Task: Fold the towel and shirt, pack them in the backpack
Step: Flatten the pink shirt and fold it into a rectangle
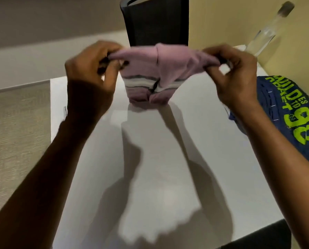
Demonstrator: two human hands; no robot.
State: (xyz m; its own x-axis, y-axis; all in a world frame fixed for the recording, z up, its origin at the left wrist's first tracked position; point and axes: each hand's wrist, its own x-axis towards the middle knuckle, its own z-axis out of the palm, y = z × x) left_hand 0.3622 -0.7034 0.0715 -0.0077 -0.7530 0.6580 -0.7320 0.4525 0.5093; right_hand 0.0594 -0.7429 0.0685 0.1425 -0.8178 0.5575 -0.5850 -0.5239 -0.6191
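Left hand (90,72): raised over the far half of the table; fingers and thumb curled in, pinching the upper left corner of the towel; the outline is blurred, so I cannot make out the single fingers.
Right hand (238,72): level with the other, well apart from it; thumb and fingers closed on the towel's upper right corner; the remaining fingers curled loosely beneath.
Towel (150,76): pale lilac with a band of white and grey stripes across its lower part; stretched between the two hands and hanging down from them, folded over on itself with a crease down the middle; its lower edge is at the table top, though I cannot tell whether it touches.
Table (150,177): white and smooth; the dark shadows of both arms and of the hanging cloth fall across it towards me.
Backpack (155,22): dark, standing upright at the far edge of the table, directly behind the towel; its top rim shows at the upper edge of the view.
Shirt (293,119): dark blue with bright green lettering and a large 98; lying unfolded on the right side of the table, partly under the right forearm.
Bottle (268,33): clear, standing at the far right corner, against the yellow wall (221,20).
Floor (15,132): beige, left of the table.
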